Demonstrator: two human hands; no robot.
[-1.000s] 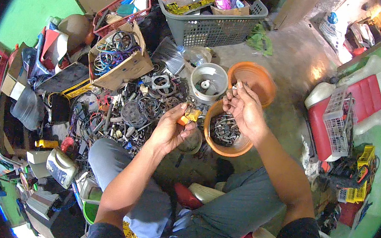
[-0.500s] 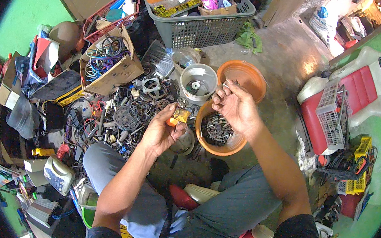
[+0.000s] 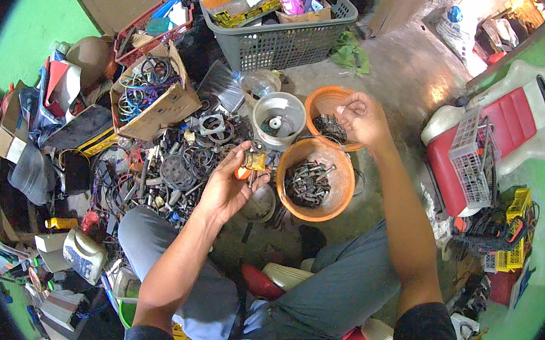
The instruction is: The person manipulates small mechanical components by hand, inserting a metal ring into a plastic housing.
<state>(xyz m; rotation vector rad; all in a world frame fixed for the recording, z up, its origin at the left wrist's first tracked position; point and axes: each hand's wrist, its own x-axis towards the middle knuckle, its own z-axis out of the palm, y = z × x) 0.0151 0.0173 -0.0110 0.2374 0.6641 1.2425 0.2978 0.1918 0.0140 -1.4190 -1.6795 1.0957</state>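
Note:
My left hand (image 3: 230, 182) is closed around a small yellow-and-orange object (image 3: 255, 162) whose kind I cannot make out. Below that hand's fingers a thin dark piece shows. My right hand (image 3: 364, 120) hovers at the right side of the far orange tub (image 3: 319, 96), its thumb and fingertips pinched together; whatever lies between them is too small to see. Dark small metal hardware covers part of that tub's bottom. Nearer me stands a second orange tub (image 3: 337, 209), holding many bolts and screws (image 3: 307, 183).
A whitish bucket (image 3: 265, 100) with a few parts stands left of the tubs. Loose metal and plastic parts (image 3: 177, 167) spread across the floor at left, beside a cardboard box (image 3: 160, 107) of cables. A grey basket (image 3: 284, 43) stands behind; a red-and-white seat (image 3: 458, 148) is at right.
My right hand has moved away and right, from above the near tub to the far tub, uncovering the hardware in both. My left hand keeps its hold, nearly still.

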